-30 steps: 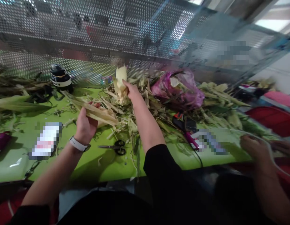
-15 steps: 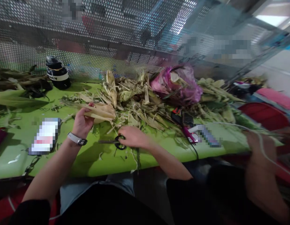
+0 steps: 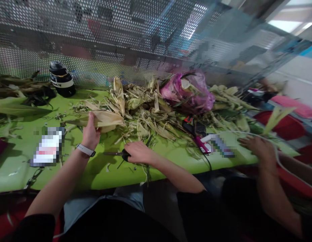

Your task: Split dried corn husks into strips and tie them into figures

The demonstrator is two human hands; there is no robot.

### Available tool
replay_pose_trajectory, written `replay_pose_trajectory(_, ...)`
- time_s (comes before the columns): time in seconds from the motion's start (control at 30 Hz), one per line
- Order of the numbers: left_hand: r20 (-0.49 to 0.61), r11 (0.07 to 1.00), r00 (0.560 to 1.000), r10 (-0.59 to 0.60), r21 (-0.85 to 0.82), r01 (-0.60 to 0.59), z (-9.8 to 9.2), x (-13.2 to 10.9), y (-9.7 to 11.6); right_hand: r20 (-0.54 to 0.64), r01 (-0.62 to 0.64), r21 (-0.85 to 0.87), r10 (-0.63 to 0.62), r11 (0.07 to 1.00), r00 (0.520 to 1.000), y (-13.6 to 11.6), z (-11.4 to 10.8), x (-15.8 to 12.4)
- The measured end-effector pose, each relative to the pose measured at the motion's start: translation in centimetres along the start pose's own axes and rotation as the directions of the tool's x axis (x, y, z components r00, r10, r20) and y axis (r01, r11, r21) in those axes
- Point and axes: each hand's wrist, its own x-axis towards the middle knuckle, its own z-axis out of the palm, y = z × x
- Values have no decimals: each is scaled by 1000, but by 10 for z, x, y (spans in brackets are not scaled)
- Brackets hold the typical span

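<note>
My left hand, with a white-banded watch on its wrist, is closed on a pale dried corn husk. The husk's broad end points right, toward the heap. To the right and nearer me, my right hand grips black-handled scissors. Their blades point left over the green table, apart from the husk; the handle is mostly covered by my fingers. A heap of corn husks and scraps lies just beyond both hands.
A pink plastic bag and a dark bottle stand at the back by a perforated metal screen. One phone lies left, another right, near a white cable. A co-worker's hand is at the right.
My left hand has turned its grip on the husk, which now lies flatter. The scissors stay in my right hand, fingers closed further over the handle. The co-worker's hand has come further over the table.
</note>
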Motion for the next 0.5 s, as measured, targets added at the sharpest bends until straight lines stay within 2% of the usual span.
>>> replay_pose_trajectory(0.1, 13, 999, 999, 45, 20, -46, 0, -2, 3, 22, -24, 101, 22, 995, 1000, 11, -5, -7)
replay_pose_trajectory(0.17, 66, 998, 995, 70, -3, -70, -1, -4, 5, 5, -51, 260, 51, 964, 999, 26, -9, -16)
replay_pose_trajectory(0.23, 101, 996, 992, 77, -48, -72, -1, -6, 8, -46, -86, 451, 119, 888, 992, 43, -11, -25)
replay_pose_trajectory(0.3, 106, 993, 992, 73, -96, -63, 0, -8, 9, -41, -103, 680, 178, 726, 983, 58, -8, -32)
replay_pose_trajectory(0.37, 108, 989, 991, 83, -133, -69, 2, -10, 10, -85, -46, 871, 243, 489, 966, 66, -2, -33)
replay_pose_trajectory(0.43, 121, 982, 984, 129, -152, -110, 4, -14, 9, -109, 21, 960, 304, 280, 947, 67, 4, -29)
replay_pose_trajectory(0.5, 131, 973, 973, 193, -155, -172, 6, -19, 9, -101, 53, 986, 308, 160, 946, 61, 9, -22)
